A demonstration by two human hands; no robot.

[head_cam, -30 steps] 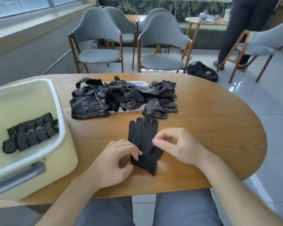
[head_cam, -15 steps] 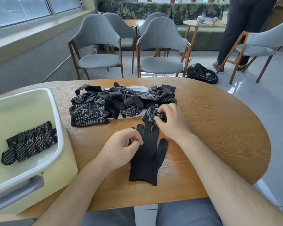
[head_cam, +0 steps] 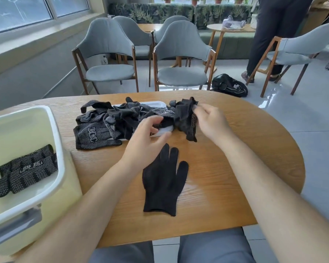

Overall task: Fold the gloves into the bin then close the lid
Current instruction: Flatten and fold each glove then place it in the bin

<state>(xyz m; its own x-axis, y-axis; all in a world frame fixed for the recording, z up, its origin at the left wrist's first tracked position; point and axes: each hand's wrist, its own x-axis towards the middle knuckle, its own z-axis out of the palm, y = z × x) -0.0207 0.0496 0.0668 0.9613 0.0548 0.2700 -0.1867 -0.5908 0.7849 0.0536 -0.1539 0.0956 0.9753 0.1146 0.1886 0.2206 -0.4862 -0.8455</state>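
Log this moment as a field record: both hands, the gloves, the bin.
left hand: fingers relaxed, over the glove pile, holds nothing
right hand: pinches the held glove above the pile's right end
flat glove: spread on the table, nearest the person, untouched
bin: uncovered, at the left; folded gloves inside

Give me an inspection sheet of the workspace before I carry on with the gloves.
Surface: wooden table.
Job's things: cream bin at the left, one folded glove bundle inside; glove pile heaped on a white panel; one flat black glove laid nearest the person.
Clutter: nothing seen.
Hands: right hand pinches a dotted glove raised off the pile's right end; left hand open by the pile's near edge, blurred.
Cables: nothing seen.
Surroundings: grey chairs, black bag on the floor, a person standing far right.
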